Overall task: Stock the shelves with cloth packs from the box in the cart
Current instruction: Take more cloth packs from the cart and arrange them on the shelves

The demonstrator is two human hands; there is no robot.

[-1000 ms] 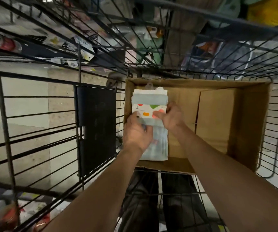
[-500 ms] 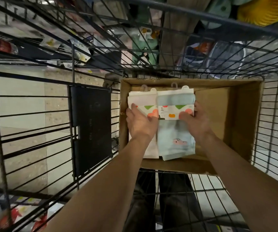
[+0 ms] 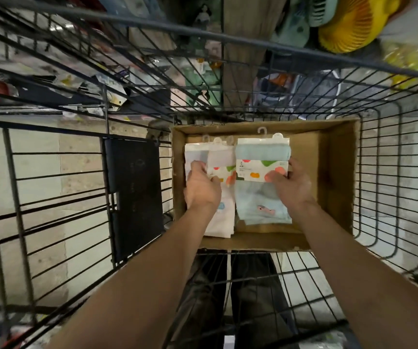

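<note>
In one box [image 3: 341, 177], three cloth packs [image 3: 262, 157], two hands [image 3: 292, 185]

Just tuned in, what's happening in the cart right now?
A person is reaching with both bare hands into a cardboard box sitting in a wire cart. The right hand grips a light blue cloth pack by its printed label, and the left hand holds the white cloth packs beside it. The packs are inside the box, side by side; none has gone to the shelves yet. The right part of the box looks empty.
</note>
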